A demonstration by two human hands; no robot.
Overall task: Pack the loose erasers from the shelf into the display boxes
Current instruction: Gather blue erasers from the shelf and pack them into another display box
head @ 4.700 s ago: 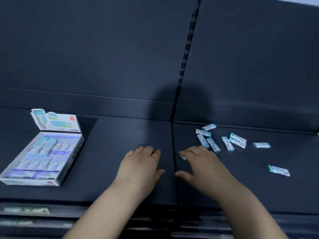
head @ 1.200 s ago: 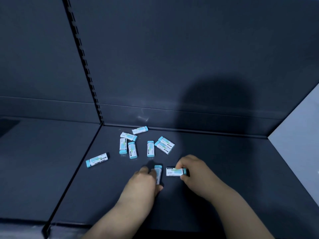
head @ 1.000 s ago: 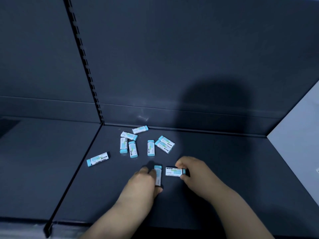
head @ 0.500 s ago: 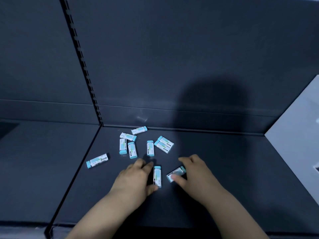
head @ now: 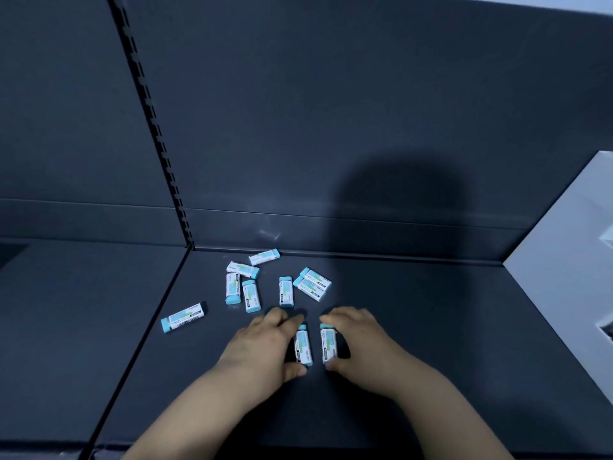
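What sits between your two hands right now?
In the head view, two white-and-teal erasers lie side by side between the left hand and right hand: one by the left, one by the right.

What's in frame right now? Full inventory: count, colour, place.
loose erasers: eight, white sleeves with teal ends, scattered on the shelf behind the hands; one lies apart to the left
erasers at the hands: two, same colours, side by side lengthwise; one by the left fingers, one between the right thumb and fingers
shelf: dark grey deck, back panel behind
slotted upright: one, black, left of centre on the back panel
white panel: one, at the right edge
display box: none in view
left hand: palm down on the shelf
right hand: palm down, curled over its eraser
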